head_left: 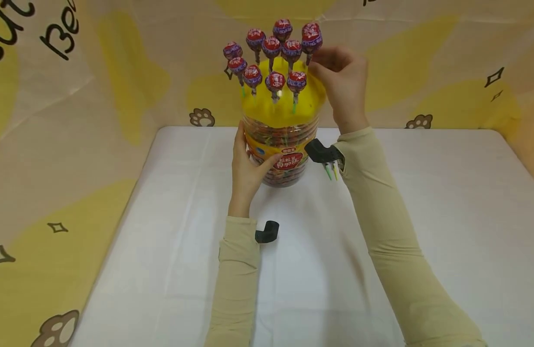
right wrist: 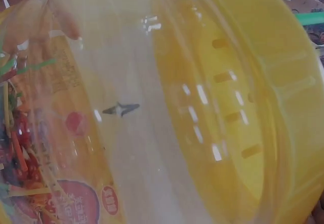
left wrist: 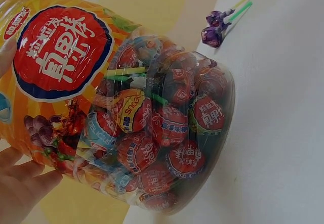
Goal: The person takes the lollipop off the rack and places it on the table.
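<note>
A clear plastic jar [head_left: 288, 179] with an orange label [left wrist: 91, 11] and a yellow lid [head_left: 275, 114] stands at the back of the table. Many wrapped lollipops [left wrist: 136, 153] fill its lower part. Several red and purple lollipops [head_left: 275, 82] stick up out of the lid. My left hand [head_left: 247, 168] grips the jar's left side, its thumb across the label. At the lid's back right, my right hand [head_left: 342, 79] pinches the stick of a lollipop [head_left: 312, 43], its fingertips close over the lid. The right wrist view shows the lid's yellow side [right wrist: 298, 92] but not the fingertips.
Two purple-wrapped lollipops [left wrist: 212, 35] with yellow and green sticks lie on the white table [head_left: 445, 217], right of the jar. A patterned yellow and beige cloth [head_left: 406, 58] hangs behind and along the sides. Black camera mounts [head_left: 268, 232] are on both wrists.
</note>
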A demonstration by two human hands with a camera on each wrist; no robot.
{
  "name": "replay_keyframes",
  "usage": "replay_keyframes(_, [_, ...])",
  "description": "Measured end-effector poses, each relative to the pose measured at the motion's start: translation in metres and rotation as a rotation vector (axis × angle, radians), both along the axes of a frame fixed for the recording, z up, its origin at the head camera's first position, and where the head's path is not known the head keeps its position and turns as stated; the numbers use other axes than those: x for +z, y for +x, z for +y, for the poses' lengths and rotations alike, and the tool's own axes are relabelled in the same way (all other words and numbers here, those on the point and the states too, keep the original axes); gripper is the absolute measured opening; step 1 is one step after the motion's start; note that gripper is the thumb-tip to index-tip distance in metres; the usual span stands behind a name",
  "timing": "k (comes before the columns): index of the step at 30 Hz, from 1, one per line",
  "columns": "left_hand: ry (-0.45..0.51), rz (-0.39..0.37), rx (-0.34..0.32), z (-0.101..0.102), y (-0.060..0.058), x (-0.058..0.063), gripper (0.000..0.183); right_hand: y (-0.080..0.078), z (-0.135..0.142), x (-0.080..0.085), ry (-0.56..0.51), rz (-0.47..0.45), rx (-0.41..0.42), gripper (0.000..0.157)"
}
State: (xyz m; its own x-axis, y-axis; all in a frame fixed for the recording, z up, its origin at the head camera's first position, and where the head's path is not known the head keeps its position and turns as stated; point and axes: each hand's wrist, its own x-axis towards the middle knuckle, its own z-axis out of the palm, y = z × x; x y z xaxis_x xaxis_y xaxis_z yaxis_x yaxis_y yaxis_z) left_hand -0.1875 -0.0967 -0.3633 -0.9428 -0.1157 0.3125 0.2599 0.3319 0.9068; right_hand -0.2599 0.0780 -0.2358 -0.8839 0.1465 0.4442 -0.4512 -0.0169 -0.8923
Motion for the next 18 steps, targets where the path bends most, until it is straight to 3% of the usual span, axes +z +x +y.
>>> replay_keyframes(7, [0.001,0.006,0.002,0.0002,-0.0008,-0.0006,0.100,-0.0020,-0.0030,0.0018,0.017,0.021,-0.024,0.008])
replay_keyframes(18, [0.006,0.009,0.000,0.0003,-0.0004,-0.0009,0.100,-0.0021,-0.0025,0.0062,-0.099,0.045,-0.014,0.009])
